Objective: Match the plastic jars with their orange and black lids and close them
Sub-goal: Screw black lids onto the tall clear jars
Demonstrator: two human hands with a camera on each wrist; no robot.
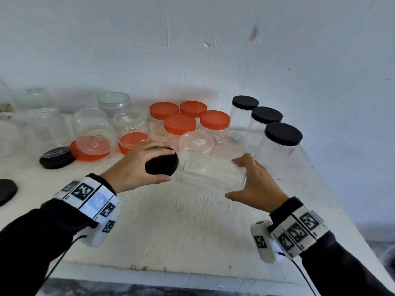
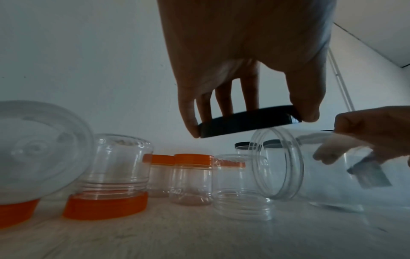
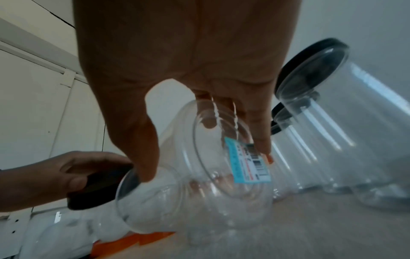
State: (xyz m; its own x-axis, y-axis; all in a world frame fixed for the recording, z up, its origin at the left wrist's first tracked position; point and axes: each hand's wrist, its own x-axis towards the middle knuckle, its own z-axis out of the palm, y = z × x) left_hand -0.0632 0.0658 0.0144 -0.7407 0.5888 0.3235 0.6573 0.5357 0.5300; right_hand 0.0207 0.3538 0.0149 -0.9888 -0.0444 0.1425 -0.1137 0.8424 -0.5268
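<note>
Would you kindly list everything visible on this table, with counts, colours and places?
Black lid: one, held in left hand.
Tilted jar: one, clear, centre, held by right hand.
Black-lidded jars: three, clear, right rear row.
Orange-lidded jars: four upright, centre rear.
Inverted jars on orange lids: two, left of centre.
Loose black lids: two, left.
Table: white.
Hands: left hand, right hand.

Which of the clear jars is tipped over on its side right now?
The jar in the right hand: the held jar lies tilted with its open mouth toward the black lid. The others stand upright or inverted.
</note>
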